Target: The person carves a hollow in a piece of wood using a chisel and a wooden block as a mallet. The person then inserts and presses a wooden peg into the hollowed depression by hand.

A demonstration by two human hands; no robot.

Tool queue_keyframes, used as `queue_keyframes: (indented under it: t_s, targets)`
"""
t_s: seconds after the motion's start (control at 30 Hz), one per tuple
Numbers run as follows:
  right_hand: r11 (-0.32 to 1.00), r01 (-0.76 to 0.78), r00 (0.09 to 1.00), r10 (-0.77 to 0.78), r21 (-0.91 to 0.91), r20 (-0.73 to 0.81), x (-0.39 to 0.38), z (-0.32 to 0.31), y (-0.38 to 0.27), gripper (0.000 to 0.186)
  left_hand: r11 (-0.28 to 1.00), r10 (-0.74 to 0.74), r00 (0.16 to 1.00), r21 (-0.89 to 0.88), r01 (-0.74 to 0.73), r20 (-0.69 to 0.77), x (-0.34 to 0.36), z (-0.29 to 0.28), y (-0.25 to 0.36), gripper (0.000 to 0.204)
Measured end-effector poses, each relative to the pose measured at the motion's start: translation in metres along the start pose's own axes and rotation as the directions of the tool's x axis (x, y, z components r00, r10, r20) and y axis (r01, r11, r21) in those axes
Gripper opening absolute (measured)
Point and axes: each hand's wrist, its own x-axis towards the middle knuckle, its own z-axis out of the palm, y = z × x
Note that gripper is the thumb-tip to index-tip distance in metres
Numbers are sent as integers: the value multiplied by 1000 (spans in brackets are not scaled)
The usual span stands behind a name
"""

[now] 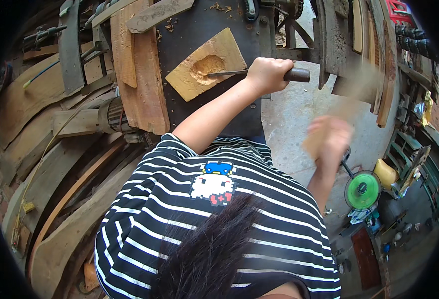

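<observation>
A yellowish wooden block (227,46) with a rough hollow carved into its face lies at a slant on the dark work surface. My left hand (269,74) is wrapped round a chisel (228,73), whose blade tip rests inside the hollow. The chisel's dark round handle end sticks out to the right of my fist. Off to the right, away from the block, my right hand (335,133) is closed round a pale wooden mallet (357,94). Motion smears both the mallet and that hand, so the mallet's exact shape is unclear.
Thick planks (142,74) border the dark work surface (209,117) on the left, beside a motor (116,113). Wood shavings lie near its far end. More boards (337,40) stand at right. A green fan (363,188) stands at lower right on the concrete floor (289,117).
</observation>
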Motion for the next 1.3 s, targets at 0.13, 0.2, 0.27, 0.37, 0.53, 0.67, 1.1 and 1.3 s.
queue_keyframes:
  t_s: [0.13,0.2,0.27,0.37,0.53,0.67,1.1,1.3]
  targets:
    - [931,-362,869,354,-44,346,-19,9,-24,21,1000,30,998,2,-30,63,-11,-10,-6,19]
    - [981,-189,964,177,48,197,-18,-4,-37,21,997,46,996,-62,-41,75,-12,-18,-5,20]
    - [962,10,990,29,274,-136,-18,2,-40,24,997,55,995,-64,-50,80,-14,-23,-2,21]
    - [949,-138,989,146,284,-8,-40,25,-19,24,992,88,991,-98,-78,105,-12,-26,2,21]
    - [894,-381,909,315,238,272,-46,-6,-21,22,997,64,950,-64,-47,306,-25,-37,-7,23]
    - [861,13,934,171,509,-314,-46,10,-19,21,996,67,927,-80,-40,368,-20,-41,-3,23]
    - [930,-160,956,230,332,-184,-79,-30,25,24,984,181,842,-88,-158,508,-39,-45,3,23]
    - [922,-200,959,253,333,-126,-110,-19,39,24,955,287,874,-187,-229,392,-51,-40,19,26]
